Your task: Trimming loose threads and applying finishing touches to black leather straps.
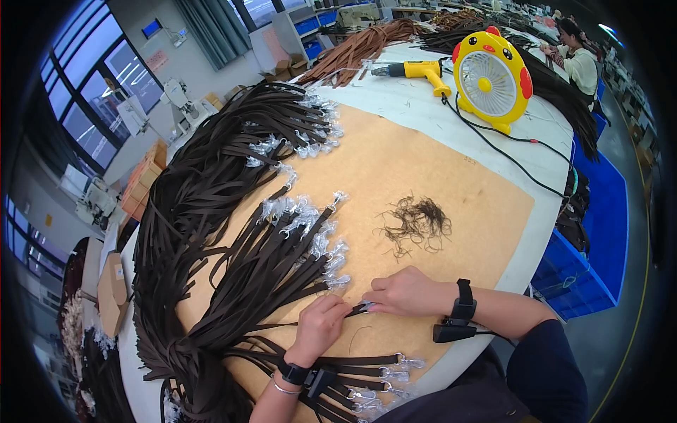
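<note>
My left hand pinches a dark brown strap near its end, over the tan board. My right hand meets it fingertip to fingertip, gripping the strap's tip where a small metal clasp shows. Both wrists wear black bands. A large heap of the same brown straps, their clasps wrapped in clear plastic, fans out to the left of my hands. Several more straps with clasps lie under my left forearm.
A tangle of brown thread trimmings lies on the board beyond my right hand. Farther back stand a yellow chick-shaped fan with a black cable, and a yellow power tool. Blue bins sit right; another person works far right.
</note>
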